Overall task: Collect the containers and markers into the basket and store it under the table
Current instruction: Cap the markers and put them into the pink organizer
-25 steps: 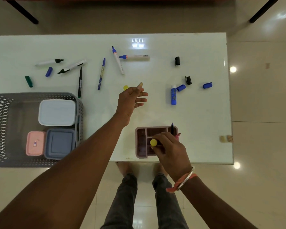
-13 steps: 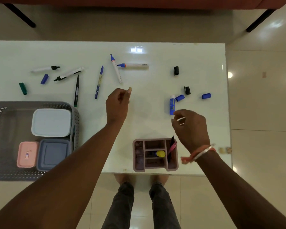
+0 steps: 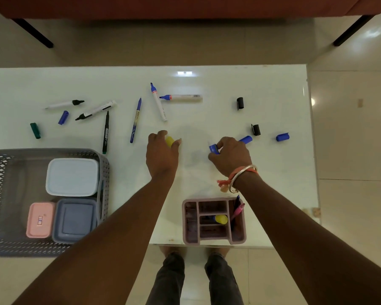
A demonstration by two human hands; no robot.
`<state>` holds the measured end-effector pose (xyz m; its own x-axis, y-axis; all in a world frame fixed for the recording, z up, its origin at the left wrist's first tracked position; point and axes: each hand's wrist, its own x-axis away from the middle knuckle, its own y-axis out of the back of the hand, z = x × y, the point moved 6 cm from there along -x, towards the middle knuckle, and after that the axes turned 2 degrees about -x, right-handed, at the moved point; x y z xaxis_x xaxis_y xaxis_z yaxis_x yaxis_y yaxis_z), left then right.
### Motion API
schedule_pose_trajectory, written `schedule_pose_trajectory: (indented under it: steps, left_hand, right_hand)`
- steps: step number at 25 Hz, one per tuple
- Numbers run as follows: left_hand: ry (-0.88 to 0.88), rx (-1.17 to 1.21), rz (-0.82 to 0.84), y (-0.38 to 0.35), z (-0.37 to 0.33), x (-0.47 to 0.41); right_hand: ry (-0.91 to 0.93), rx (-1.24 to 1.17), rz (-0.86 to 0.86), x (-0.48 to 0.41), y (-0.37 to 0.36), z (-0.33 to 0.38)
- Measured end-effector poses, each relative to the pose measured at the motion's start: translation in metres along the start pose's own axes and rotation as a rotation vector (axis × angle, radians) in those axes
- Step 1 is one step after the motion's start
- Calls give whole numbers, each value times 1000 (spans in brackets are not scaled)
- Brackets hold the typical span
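Since half a second ago, both hands have travelled outward over the tabletop [image 3: 229,84]: the left hand [image 3: 162,155] has reached a yellow cap [image 3: 169,141], and the right hand [image 3: 230,158] has dropped onto the short blue marker [image 3: 213,149].

The left fingers [image 3: 177,143] curl narrowly round the cap, which lies just beyond them; whether they grip it cannot be told. The right fingers are closed on the marker, its long axis pointing away from the person, a blue cap [image 3: 245,139] touching or just beside the knuckles.

Loose on the tabletop: seven markers counting the held one, and seven caps, three blue, two black, one green, one yellow. The grey basket [image 3: 103,164] at left holds three lidded containers [image 3: 72,176]. The pink organiser [image 3: 190,221] at the near edge, nearer the right hand, probably takes the marker next.
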<state>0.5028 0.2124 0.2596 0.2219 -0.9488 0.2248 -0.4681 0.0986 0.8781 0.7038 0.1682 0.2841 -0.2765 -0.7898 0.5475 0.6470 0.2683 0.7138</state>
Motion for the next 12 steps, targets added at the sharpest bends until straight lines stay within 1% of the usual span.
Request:
schedule_pose_trajectory:
  steps: [2,3,4,5,7,8,9,12]
  left_hand:
    - [-5,13,23,-1,-6,-2]
    - [12,103,21,-1,-9,-1]
    - [62,263,19,-2,-9,-1]
    - [163,496,23,-4,-7,0]
    - [447,997,118,-13,-9,9]
    - [533,1154,182,-17,-14,15]
    - [564,1219,238,-20,-19,20]
    - [524,1286,333,-25,-35,29]
  right_hand:
    - [35,-118,6,3,0,5]
    - [64,-165,16,6,1,8]
    - [97,-195,26,9,2,12]
    - [129,-211,32,13,4,16]
    - [168,-219,28,18,8,21]
    - [174,-226,21,19,10,22]
    - [175,-237,12,20,12,23]
    - [177,-231,-17,20,18,24]
